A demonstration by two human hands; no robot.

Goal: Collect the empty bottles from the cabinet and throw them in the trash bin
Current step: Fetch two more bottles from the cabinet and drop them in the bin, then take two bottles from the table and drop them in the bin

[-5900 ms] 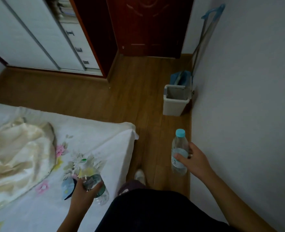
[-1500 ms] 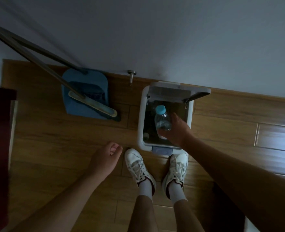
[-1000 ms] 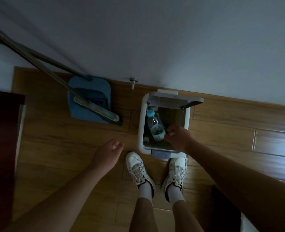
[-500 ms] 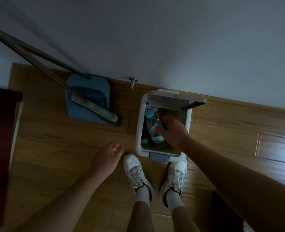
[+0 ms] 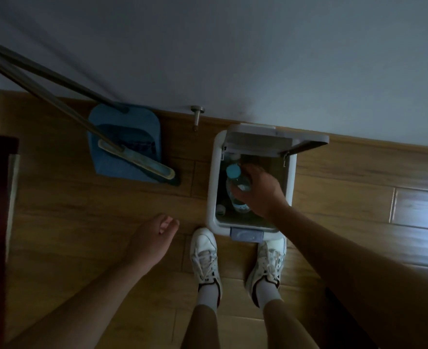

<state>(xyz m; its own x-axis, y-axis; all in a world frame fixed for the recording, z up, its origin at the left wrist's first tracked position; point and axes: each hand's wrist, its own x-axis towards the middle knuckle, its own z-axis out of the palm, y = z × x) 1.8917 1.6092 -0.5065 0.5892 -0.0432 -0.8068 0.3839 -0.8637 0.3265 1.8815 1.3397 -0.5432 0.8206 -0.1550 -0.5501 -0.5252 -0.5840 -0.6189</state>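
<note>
1. While right hand (image 5: 259, 193) grips clear plastic bottle with blue cap (image 5: 235, 187) inside white pedal trash bin (image 5: 211, 187), 12 o'clock of shoes, disposal step is underway.
2. Left hand (image 5: 152, 241) loosely curled, empty, 9 o'clock of bin.
3. Next: release bottle, withdraw hand.

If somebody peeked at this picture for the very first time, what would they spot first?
Probably the white trash bin with its lid flipped up against the wall, and the right hand reaching into it over a clear bottle with a light blue cap. Next, the blue dustpan to the bin's left, and two white sneakers at the bin's front edge. The left hand hangs empty.
</note>
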